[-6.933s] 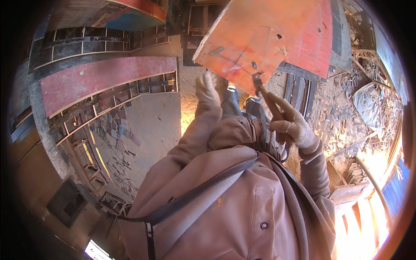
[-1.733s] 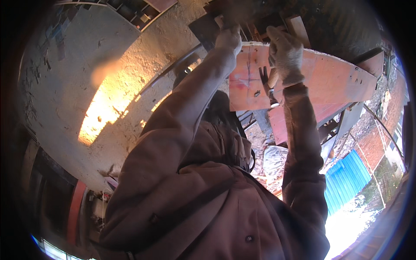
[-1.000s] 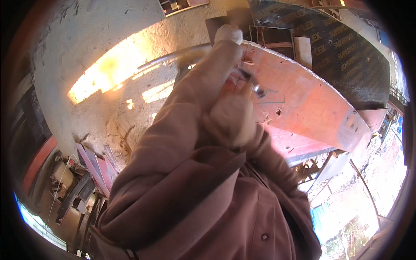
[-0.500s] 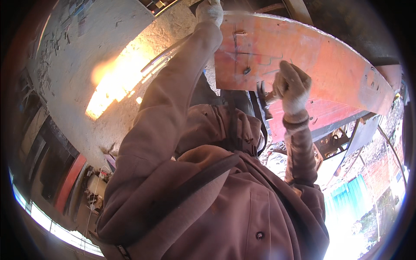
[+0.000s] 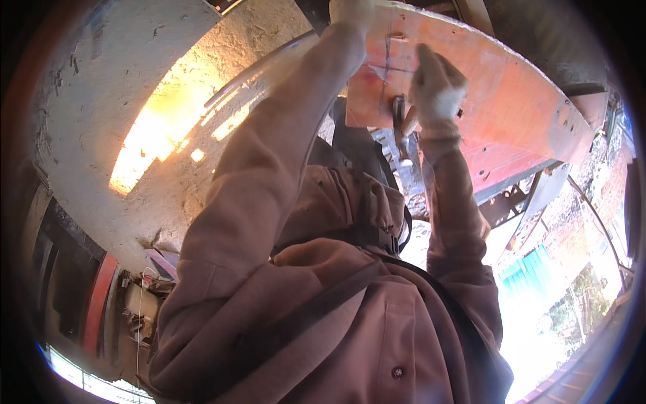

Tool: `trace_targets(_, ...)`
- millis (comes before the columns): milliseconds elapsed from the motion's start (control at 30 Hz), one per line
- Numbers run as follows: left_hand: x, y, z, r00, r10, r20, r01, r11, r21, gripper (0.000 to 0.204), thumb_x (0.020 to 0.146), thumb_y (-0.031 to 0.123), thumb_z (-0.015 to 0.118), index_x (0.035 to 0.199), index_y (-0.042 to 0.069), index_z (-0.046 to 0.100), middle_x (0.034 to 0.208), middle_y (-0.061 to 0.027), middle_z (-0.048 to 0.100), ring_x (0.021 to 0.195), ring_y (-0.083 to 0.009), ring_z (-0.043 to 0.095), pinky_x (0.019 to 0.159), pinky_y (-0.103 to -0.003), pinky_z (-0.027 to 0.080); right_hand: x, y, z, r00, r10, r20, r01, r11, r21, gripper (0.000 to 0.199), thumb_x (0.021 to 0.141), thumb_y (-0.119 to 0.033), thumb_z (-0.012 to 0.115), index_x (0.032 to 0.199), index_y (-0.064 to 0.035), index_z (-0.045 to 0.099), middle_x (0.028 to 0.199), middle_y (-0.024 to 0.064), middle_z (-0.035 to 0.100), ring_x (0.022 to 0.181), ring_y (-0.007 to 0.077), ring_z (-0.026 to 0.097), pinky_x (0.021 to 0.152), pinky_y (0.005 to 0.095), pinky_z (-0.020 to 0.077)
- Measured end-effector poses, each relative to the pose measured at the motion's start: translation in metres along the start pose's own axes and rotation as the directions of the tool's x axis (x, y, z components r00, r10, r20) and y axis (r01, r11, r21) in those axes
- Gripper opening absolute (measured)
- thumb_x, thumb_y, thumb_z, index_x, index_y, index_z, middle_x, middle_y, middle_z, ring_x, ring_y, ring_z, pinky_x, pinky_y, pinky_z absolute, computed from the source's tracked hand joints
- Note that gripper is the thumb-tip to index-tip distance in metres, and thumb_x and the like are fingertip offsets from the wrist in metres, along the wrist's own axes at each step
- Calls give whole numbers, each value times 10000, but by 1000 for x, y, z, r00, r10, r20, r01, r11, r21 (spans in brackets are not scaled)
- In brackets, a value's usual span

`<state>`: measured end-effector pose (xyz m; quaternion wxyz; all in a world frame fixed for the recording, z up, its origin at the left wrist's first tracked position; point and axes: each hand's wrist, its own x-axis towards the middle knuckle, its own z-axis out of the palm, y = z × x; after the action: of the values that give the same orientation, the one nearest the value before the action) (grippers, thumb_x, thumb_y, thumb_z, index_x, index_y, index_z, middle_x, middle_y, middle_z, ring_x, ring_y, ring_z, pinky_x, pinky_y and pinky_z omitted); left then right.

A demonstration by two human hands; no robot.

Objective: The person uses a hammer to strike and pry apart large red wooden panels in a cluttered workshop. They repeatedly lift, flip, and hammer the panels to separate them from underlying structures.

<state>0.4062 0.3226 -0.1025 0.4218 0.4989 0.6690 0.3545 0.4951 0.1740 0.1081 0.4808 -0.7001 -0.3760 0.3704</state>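
Left hand (image 5: 351,9): gloved, pale work glove, arm stretched full up; sits at top edge of the flat orange-red painted panel (image 5: 498,101); mostly cut off by frame rim, so can't tell if its fingers are curled over the edge or just pressed flat

Right hand (image 5: 436,87): gloved too, fingers clenched round the handle of a dark metal hand tool (image 5: 399,120), prob. pliers or a small hammer, can't tell which; tool head hangs just below the panel's lower left corner, apart from it by a hair or touching, unclear

Change vs half a sec ago: right hand has come up and in, from below the panel's edge onto its face; tool has followed, now close under the dark pencil-like cross lines on the panel

Change vs approx 1 s ago: both arms were bunched together in front of chest; now spread, left high, right lower and to the right

Panel: overhead, tilted, runs from top centre out to right; small dark holes or fixings dot its surface

Reading: looks like left hand steadies the panel while right brings the tool to the marked spot; work on the mark not yet begun, judging by the tool hanging off the surface

Around: pinkish-brown long-sleeved work shirt (image 5: 323,316) w/ dark shoulder strap fills lower frame; rough sunlit concrete wall (image 5: 134,121) to left; turquoise corrugated sheet (image 5: 531,276) lower right
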Motion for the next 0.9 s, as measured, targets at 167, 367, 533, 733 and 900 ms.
trace_targets(167, -6, 0, -3, 981, -190, 36, 189, 981, 37, 643, 1005, 591, 379, 1113, 38, 690, 986, -312, 690, 1016, -477, 657, 860, -557, 525, -14, -69, -17, 972, -233, -17, 230, 942, 243, 365, 974, -118, 444, 618, -39, 461, 511, 56, 405, 435, 153, 378, 440, 314, 373)
trace_targets(367, -18, 6, 21, 994, -105, -43, 100, 990, -100, 688, 1018, 581, 364, 1337, 14, 587, 1148, -295, 678, 1174, -426, 620, 984, -480, 503, -7, 13, -11, 936, 226, 271, -125, 930, -346, 114, 883, -120, 657, 827, -22, 676, 633, 14, 531, 615, 75, 519, 504, 316, 401)
trace_targets(533, 22, -19, 20, 997, 53, 64, -40, 981, -192, 642, 1046, 545, 378, 1022, -6, 707, 963, -255, 716, 1032, -441, 661, 816, -518, 521, -17, -28, -13, 939, 191, 285, -167, 980, -104, 275, 967, -113, 566, 706, -30, 545, 602, -2, 456, 534, 55, 406, 444, 284, 290)
trace_targets(733, 2, -5, 14, 982, -134, 132, 144, 987, -69, 702, 1025, 616, 346, 1168, 23, 692, 1163, -285, 672, 1177, -445, 603, 920, -519, 523, -25, -33, -68, 993, -60, 99, 47, 990, 130, 431, 1019, -80, 416, 589, -68, 382, 492, 26, 345, 431, 122, 335, 431, 309, 263)
trace_targets(900, 3, -3, -5, 975, -145, 170, 177, 964, -196, 636, 1030, 553, 421, 1285, 15, 645, 1255, -202, 682, 1228, -398, 598, 1069, -476, 451, 5, -20, -154, 931, 121, -345, 38, 907, 420, 488, 1073, -289, 437, 625, -99, 468, 524, 17, 415, 474, 158, 446, 538, 304, 409)
